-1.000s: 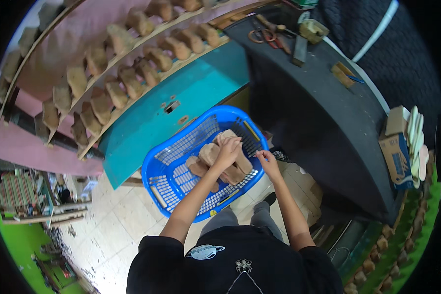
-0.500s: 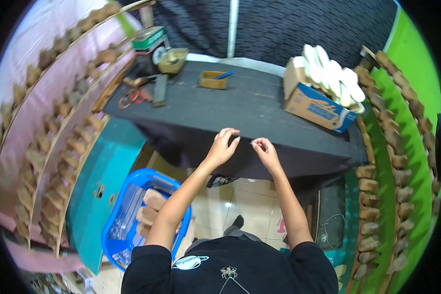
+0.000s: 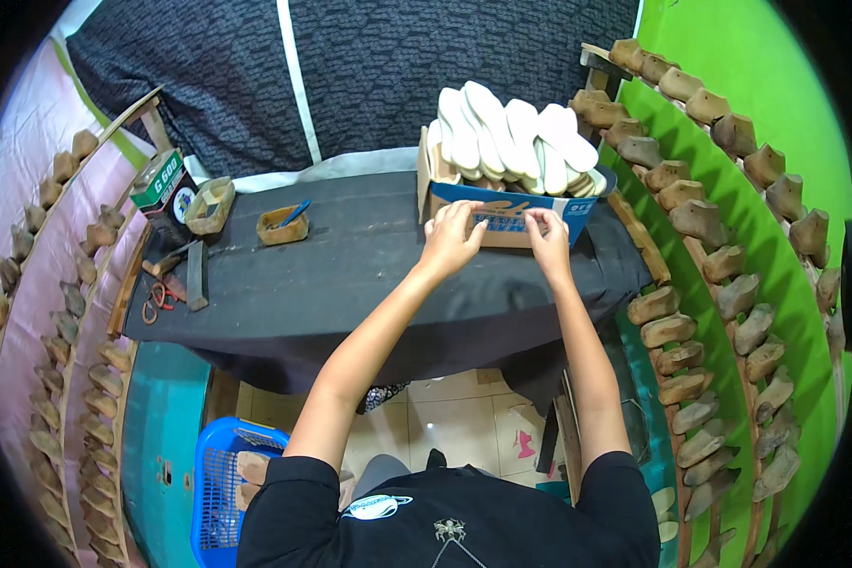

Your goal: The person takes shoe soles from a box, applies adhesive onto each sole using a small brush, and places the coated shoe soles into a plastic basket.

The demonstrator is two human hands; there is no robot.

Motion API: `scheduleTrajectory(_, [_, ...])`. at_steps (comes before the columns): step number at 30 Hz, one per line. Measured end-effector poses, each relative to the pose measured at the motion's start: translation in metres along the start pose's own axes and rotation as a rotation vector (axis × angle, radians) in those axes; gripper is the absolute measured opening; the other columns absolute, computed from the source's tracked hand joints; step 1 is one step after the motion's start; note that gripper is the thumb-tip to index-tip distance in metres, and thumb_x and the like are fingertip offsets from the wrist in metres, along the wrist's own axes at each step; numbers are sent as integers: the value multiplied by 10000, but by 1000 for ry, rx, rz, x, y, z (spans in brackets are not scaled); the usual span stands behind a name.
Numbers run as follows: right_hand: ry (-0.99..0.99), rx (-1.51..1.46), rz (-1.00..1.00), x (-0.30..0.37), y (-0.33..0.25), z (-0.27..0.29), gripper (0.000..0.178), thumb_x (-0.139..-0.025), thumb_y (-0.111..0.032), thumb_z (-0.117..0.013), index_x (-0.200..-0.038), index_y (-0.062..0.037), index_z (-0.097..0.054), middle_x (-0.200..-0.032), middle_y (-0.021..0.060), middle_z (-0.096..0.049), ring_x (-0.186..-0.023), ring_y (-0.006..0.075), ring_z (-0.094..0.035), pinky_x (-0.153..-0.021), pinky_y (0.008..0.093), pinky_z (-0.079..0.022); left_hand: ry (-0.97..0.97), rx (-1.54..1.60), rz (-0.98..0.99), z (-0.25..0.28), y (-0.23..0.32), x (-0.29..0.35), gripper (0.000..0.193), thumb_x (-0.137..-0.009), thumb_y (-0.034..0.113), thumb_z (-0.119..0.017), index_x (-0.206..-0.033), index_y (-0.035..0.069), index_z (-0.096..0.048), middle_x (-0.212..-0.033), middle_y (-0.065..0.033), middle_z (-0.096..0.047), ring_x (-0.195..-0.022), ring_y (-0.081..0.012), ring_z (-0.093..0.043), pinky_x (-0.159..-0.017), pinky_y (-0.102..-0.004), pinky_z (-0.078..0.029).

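Presently, white flat sole-shaped pieces (image 3: 490,130) stand in a blue-and-brown cardboard box (image 3: 506,221) on the black-cloth-covered surface (image 3: 350,260). Left hand (image 3: 450,239): fingers loosely spread before the box. Right hand (image 3: 547,237): fingertips gathered; cannot tell whether pinching anything. Handle pieces by edges.

Head camera: left one of a pair on my head, fisheye, looking down and forward.
Black shirt (image 3: 388,541): closest to the lens, along the lower edge.
My left hand (image 3: 452,239), my right hand (image 3: 550,242): farther out, above the middle of view.
Dark table (image 3: 341,275): looked down on, across the centre.
Patterned curtain (image 3: 388,85): faced beyond it — at the top.
Wooden forms (image 3: 699,222): both sides, their rows bowed — fisheye bend.
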State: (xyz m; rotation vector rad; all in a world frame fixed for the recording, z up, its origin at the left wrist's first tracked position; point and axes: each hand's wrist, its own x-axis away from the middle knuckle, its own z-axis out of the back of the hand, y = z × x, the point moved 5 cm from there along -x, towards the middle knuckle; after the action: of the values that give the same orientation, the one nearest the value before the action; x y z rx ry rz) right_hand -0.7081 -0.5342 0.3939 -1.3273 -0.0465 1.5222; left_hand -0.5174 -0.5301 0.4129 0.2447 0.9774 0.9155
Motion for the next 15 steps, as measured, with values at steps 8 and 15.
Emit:
scheduleTrajectory(8, [20, 315, 284, -62, -9, -25, 259, -732, -183, -597, -969, -83, -567, -958, 53, -552, -946, 239, -478, -803, 361, -355, 8, -224, -185, -19, -5, -46, 465, -761, 202, -540, -1202, 118, -421, -1152, -74, -490, -1139, -277, -377, -880, -477, -278])
scheduleTrajectory(15, [-9, 487, 438, -82, -8, -38, 257, -712, -157, -609, -947, -65, -564, -920, 30, -547, -873, 203, -513, -750, 330, -362, -13, -351, -298, -15, -20, -69, 457, -775, 218, -524, -1211, 138, -409, -1130, -55, -504, -1083, -229, -406, -850, -465, -262])
